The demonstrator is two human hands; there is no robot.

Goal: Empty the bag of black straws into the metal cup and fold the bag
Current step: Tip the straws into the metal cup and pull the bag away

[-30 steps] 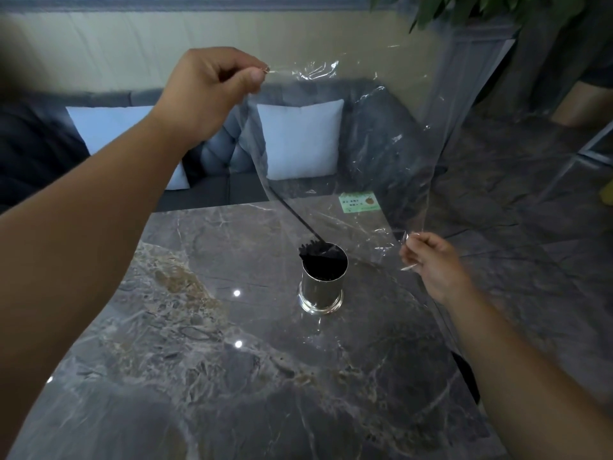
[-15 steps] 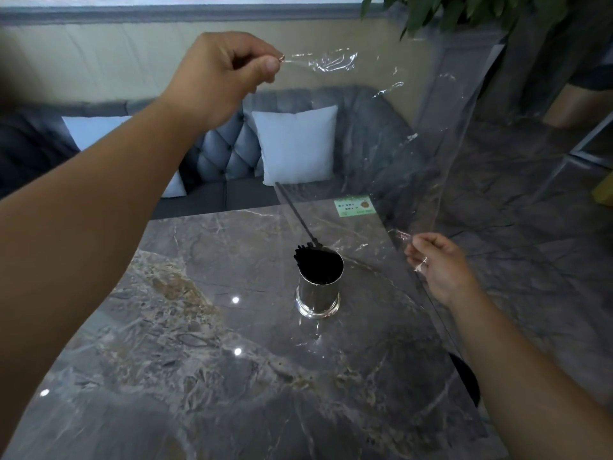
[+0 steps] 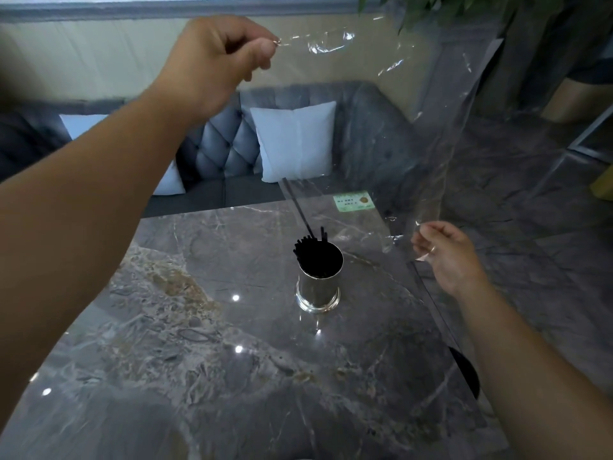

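Note:
A shiny metal cup (image 3: 318,290) stands upright in the middle of the marble table (image 3: 205,360), filled with black straws (image 3: 313,250). One straw (image 3: 300,215) leans out of the cup toward the back, still inside the bag's lower edge. A clear plastic bag (image 3: 381,127) with a green label (image 3: 353,201) hangs stretched above the cup. My left hand (image 3: 215,61) pinches its upper left corner high up. My right hand (image 3: 444,254) pinches its lower right edge, to the right of the cup.
A grey tufted sofa (image 3: 215,151) with white cushions (image 3: 295,141) runs behind the table. The table's right edge (image 3: 441,313) drops to a dark marble floor. A potted plant (image 3: 481,14) stands at the back right.
My left hand has lifted the bag's corner higher and slightly right. The bag's lower edge has risen off the cup, and the leaning straw has slid further in.

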